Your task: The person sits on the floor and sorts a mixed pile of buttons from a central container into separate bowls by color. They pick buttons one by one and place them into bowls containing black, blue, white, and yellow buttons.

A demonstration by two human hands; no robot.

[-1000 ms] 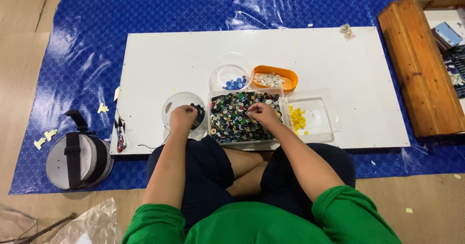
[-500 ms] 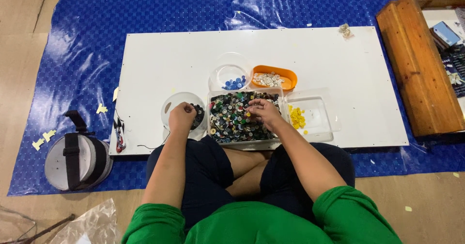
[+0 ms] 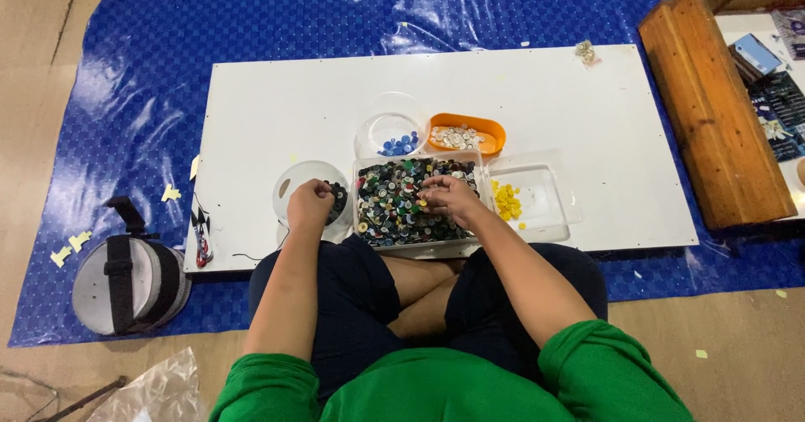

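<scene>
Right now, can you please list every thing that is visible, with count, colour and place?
white board: one, white, on the tarp
tarp: one, blue, on the wooden floor
mixed buttons tray: one, clear, many dark and coloured buttons, board's near edge
round dish: one, clear, black buttons, left of tray
round bowl: one, clear, blue buttons, behind tray
orange dish: one, pale buttons, beside bowl
clear tray: one, yellow buttons, right of mixed tray
wooden crate: one, brown, far right
strapped round case: one, grey and black, left
left hand: over round dish
right hand: in mixed buttons tray
</scene>
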